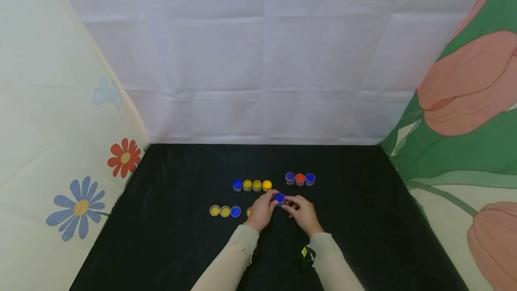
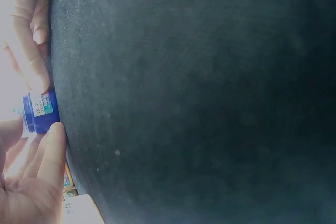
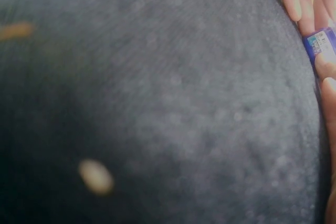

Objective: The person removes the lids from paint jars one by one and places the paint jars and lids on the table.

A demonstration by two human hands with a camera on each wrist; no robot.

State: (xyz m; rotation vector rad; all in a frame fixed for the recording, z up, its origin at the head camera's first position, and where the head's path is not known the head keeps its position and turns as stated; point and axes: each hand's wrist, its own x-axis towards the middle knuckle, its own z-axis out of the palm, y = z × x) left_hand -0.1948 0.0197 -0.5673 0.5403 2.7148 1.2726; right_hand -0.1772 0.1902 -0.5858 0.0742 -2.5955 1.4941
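Observation:
A small blue paint jar (image 1: 279, 199) with a printed label is held between both hands just above the black cloth. My left hand (image 1: 261, 211) pinches it from the left with thumb and fingers. From the right, my right hand (image 1: 304, 213) grips the same jar with its fingertips. The left wrist view shows the jar (image 2: 41, 112) on its side to the camera, fingers at both ends. At the edge of the right wrist view, the jar (image 3: 318, 44) appears partly covered by fingers. A yellow jar (image 1: 248, 211) is mostly hidden behind my left hand.
Beyond my left hand stands a row with a blue jar (image 1: 237, 185) and yellow ones (image 1: 257, 186). Nearer left are two yellow jars (image 1: 220, 211) and a blue one (image 1: 235, 211). Purple, red (image 1: 300, 179) and blue jars stand back right. Cloth walls enclose the black table (image 1: 169, 246).

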